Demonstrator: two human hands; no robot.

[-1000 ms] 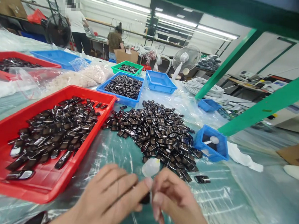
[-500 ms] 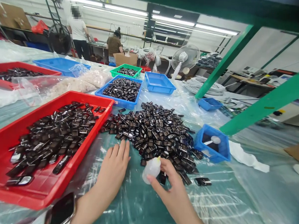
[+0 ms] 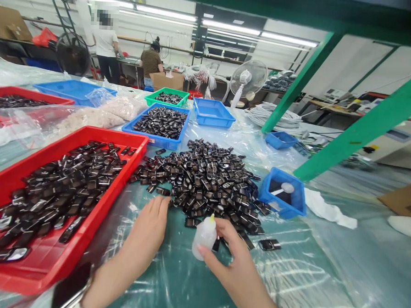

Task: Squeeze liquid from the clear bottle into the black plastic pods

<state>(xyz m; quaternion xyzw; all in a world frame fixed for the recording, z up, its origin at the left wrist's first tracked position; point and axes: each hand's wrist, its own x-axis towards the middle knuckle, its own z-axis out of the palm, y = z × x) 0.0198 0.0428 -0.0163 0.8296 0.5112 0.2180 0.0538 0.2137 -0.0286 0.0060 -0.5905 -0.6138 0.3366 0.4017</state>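
A heap of small glossy black plastic pieces [image 3: 211,177] lies on the table in front of me. At its near left edge is my left hand [image 3: 150,220], back up, fingers together and curled down. The fingertips touch the edge of the heap; whatever is under them is hidden. My right hand [image 3: 226,247] grips a small translucent squeeze bottle [image 3: 203,239] with a yellow tip between thumb and fingers. The bottle stands nearly upright, tip up, by the near edge of the heap. One loose black piece [image 3: 269,244] lies to its right.
A red tray [image 3: 65,266] of black pieces stands at left. Behind the heap are a filled blue tray [image 3: 178,145] and another blue tray [image 3: 214,120]. At right, a small blue bin [image 3: 294,211] holds a white spoon [image 3: 286,188], beside a green post [image 3: 315,164].
My left hand has gone from stretched fingers to curled ones at the heap's edge. The right hand still holds the bottle, slightly lower. The whole view has shifted a little.
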